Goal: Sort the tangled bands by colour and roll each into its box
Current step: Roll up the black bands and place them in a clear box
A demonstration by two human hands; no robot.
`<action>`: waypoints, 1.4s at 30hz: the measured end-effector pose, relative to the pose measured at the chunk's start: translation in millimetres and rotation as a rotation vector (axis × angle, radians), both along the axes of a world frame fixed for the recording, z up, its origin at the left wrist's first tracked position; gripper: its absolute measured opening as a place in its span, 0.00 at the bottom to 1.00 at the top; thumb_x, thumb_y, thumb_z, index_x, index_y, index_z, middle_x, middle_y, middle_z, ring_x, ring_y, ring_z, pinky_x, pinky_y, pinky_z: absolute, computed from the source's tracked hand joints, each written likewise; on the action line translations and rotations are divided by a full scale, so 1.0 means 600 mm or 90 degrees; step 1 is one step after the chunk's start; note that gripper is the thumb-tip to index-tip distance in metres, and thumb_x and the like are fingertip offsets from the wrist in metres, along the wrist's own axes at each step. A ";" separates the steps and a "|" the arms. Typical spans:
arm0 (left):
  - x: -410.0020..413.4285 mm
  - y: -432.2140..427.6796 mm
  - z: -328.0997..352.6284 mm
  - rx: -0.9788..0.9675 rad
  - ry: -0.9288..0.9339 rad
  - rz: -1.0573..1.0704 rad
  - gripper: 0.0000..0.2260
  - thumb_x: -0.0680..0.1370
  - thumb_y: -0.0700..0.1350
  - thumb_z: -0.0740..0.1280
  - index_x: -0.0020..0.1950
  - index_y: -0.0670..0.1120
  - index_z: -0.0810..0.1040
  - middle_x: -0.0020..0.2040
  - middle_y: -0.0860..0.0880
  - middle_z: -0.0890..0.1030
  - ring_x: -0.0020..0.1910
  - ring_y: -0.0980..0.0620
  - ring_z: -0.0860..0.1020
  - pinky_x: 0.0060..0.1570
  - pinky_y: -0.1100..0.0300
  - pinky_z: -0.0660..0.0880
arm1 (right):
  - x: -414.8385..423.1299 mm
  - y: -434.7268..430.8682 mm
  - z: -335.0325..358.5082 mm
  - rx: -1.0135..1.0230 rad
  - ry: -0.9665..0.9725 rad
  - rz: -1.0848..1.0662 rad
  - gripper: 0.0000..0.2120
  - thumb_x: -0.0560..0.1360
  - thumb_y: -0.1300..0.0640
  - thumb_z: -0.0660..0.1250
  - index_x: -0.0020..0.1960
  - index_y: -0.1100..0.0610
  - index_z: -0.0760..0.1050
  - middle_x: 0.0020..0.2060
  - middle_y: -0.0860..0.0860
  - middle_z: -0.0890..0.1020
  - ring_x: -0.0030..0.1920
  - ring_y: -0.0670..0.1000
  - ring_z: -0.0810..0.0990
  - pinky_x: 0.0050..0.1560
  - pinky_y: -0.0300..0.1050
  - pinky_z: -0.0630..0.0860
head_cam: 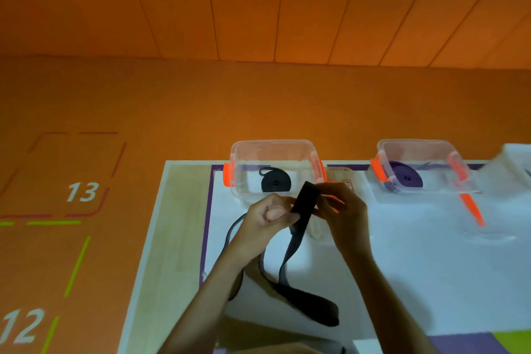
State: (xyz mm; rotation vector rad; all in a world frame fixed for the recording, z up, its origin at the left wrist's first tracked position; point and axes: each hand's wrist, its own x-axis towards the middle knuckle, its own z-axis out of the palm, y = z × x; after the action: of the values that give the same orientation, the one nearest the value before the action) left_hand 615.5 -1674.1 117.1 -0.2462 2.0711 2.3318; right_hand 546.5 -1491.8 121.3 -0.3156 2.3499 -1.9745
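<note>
I hold a long black band above the white table. My left hand pinches its upper end with thumb and curled fingers, and my right hand grips the same end from the right. The rest of the band hangs down and loops over the table. Behind my hands stands a clear box with orange clips, holding a rolled black band. To the right, a second clear box holds a rolled purple band.
A loose clear lid with an orange clip lies in front of the purple box. Another white container edge shows at far right. The table's left edge drops to an orange floor marked 12 and 13.
</note>
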 end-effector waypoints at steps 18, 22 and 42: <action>0.008 -0.008 0.060 -0.013 -0.003 0.041 0.08 0.75 0.52 0.76 0.52 0.56 0.82 0.52 0.51 0.87 0.53 0.50 0.85 0.55 0.56 0.80 | 0.002 -0.027 0.074 0.015 -0.035 0.054 0.11 0.74 0.61 0.79 0.53 0.53 0.79 0.47 0.48 0.87 0.47 0.53 0.88 0.40 0.45 0.86; 0.014 0.010 0.055 -0.102 0.034 0.119 0.13 0.72 0.57 0.78 0.53 0.58 0.82 0.49 0.57 0.86 0.48 0.52 0.86 0.46 0.60 0.82 | 0.010 -0.034 0.080 -0.040 -0.070 -0.033 0.15 0.75 0.69 0.75 0.54 0.56 0.74 0.48 0.54 0.84 0.45 0.53 0.89 0.36 0.44 0.85; 0.031 -0.035 0.077 -0.059 0.146 0.108 0.14 0.73 0.37 0.81 0.53 0.52 0.86 0.53 0.51 0.88 0.56 0.47 0.86 0.59 0.54 0.83 | 0.025 -0.042 0.120 -0.332 -0.402 0.090 0.15 0.69 0.57 0.77 0.52 0.56 0.77 0.56 0.62 0.87 0.57 0.61 0.87 0.50 0.49 0.85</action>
State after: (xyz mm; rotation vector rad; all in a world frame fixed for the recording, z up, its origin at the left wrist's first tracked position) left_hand 634.1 -1694.9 163.3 -0.1678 2.3548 2.4662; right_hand 561.5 -1517.3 193.5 0.1159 1.3934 -2.1678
